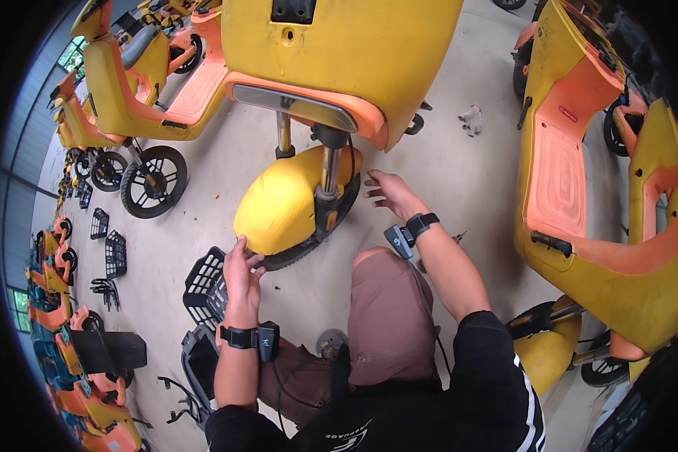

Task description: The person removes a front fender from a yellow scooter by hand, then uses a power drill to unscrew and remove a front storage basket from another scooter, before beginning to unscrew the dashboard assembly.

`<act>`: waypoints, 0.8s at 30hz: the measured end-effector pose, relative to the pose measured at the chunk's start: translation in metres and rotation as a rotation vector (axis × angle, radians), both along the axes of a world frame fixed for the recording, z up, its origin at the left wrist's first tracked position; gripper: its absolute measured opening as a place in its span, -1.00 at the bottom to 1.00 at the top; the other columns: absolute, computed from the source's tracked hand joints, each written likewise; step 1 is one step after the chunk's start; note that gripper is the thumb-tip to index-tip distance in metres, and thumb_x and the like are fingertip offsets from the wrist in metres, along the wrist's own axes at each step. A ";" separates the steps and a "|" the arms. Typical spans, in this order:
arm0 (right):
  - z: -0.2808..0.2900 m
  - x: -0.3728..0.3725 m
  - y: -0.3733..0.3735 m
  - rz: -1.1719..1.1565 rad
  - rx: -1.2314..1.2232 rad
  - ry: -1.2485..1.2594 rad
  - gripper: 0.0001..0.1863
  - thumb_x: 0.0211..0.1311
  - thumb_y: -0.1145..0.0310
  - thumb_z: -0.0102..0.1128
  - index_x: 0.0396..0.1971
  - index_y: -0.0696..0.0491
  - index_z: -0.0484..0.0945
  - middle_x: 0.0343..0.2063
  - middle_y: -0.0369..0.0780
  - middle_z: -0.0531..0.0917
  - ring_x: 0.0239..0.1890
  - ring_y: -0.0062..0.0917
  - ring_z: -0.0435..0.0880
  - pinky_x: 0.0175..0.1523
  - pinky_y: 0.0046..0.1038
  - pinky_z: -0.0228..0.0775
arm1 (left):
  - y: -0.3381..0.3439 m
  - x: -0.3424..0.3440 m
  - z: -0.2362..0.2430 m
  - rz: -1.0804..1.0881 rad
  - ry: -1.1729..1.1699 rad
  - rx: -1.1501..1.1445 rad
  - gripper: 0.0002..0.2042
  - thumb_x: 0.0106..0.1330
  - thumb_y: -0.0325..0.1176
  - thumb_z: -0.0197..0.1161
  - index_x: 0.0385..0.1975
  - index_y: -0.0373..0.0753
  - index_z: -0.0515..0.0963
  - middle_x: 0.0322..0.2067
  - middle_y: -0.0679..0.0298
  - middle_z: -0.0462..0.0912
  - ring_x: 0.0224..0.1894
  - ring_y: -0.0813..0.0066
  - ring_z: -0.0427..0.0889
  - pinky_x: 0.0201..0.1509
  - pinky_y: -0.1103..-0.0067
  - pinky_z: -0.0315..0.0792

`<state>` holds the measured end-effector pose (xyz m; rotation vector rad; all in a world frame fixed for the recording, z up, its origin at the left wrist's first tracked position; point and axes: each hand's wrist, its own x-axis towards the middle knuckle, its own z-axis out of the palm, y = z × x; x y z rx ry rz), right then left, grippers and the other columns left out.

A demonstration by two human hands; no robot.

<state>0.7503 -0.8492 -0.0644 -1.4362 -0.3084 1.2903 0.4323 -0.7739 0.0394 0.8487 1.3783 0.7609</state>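
A yellow front fender point(282, 207) covers the top of a black front wheel point(294, 258) on the scooter before me. At the fender's near left end is my left hand point(243, 275), fingers apart and holding nothing; a fingertip is at its edge, though I cannot tell whether it touches. My right hand point(390, 191) is open to the right of the wheel, its fingers partly curled and apart from the tyre. Silver fork tubes point(331, 169) rise from the wheel to the yellow front panel point(339, 53), under which sits a long headlight point(294, 105).
Black baskets point(206, 286) lie on the floor by my left arm, near a black bracket point(179, 399). Another yellow and orange scooter point(561, 166) stands close on the right. A pale glove point(471, 120) lies on the floor beyond. More scooters point(139, 90) line the left side.
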 end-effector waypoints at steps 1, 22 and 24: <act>-0.004 0.000 0.016 -0.083 0.035 0.125 -0.53 0.27 0.15 0.03 0.00 0.22 0.43 -0.27 -0.20 0.59 -0.37 -0.53 0.55 -0.33 -0.44 0.35 | 0.004 0.005 0.003 -0.004 -0.005 -0.029 -0.69 0.30 -0.17 0.13 -0.15 -0.29 0.40 -0.36 0.28 0.47 -0.41 0.56 0.49 -0.47 0.60 0.29; -0.010 -0.023 0.042 -0.482 0.231 0.179 -0.70 0.21 0.24 0.20 -0.22 0.17 0.57 -0.61 -0.42 0.44 -0.64 -0.73 0.31 -0.55 -0.67 0.13 | 0.015 0.008 0.001 0.069 -0.095 0.071 -0.29 0.17 -0.49 0.26 0.22 -0.37 -0.07 -0.40 0.09 0.50 -0.63 0.49 0.45 -0.59 0.65 0.28; -0.019 -0.018 0.042 -0.479 0.216 0.211 -0.70 0.20 0.23 0.22 -0.22 0.17 0.57 -0.60 -0.42 0.45 -0.63 -0.73 0.32 -0.55 -0.67 0.12 | 0.009 0.016 0.008 0.051 -0.094 0.104 -0.30 0.17 -0.50 0.26 0.22 -0.36 -0.05 -0.45 0.11 0.49 -0.66 0.53 0.40 -0.62 0.65 0.24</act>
